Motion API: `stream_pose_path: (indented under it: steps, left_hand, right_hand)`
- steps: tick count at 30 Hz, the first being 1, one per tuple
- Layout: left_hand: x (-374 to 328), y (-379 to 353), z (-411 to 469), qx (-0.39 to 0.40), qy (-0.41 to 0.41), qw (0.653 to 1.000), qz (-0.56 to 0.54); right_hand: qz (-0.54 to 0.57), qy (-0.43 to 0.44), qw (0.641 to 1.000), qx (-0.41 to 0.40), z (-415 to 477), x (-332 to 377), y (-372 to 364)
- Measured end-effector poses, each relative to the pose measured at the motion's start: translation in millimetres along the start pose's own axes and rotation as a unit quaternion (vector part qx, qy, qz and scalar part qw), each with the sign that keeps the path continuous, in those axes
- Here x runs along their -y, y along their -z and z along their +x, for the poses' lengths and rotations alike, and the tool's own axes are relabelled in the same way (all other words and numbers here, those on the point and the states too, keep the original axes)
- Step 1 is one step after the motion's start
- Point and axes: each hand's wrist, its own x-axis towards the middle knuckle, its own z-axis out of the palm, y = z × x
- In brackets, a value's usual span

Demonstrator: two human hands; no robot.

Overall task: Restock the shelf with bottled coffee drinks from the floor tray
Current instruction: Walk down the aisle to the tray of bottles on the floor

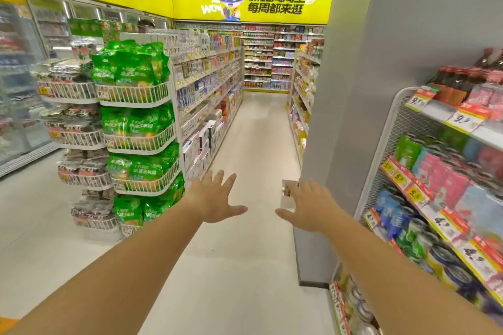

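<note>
Both my arms stretch out in front of me over a shop aisle. My left hand [216, 200] is open with fingers spread and holds nothing. My right hand [307, 205] is also open, fingers spread, empty, just in front of a grey pillar [353, 90]. No floor tray and no bottled coffee drinks show anywhere in view. A small pale box [288, 193] sits low at the pillar's foot, partly hidden behind my right hand.
A white wire rack of green snack bags [136, 117] stands to the left. Long shelves [209, 95] line the aisle floor [253, 158]. A mesh-sided shelf of packets [435, 185] is close on my right. Glass-door coolers [19, 76] run along the far left.
</note>
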Motion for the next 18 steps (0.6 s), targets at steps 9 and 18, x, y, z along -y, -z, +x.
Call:
stream_pose_path:
  steps: [9,18]
  left_hand:
    - [52,4,255,0.007,-0.016,1.0,-0.009]
    - [49,-30,507,0.01,-0.036,0.999,-0.013]
  right_hand:
    - [0.022,-0.02,1.0,0.008,246,-49,-3]
    - [0.051,-0.036,0.998,0.005,481,-126,-48]
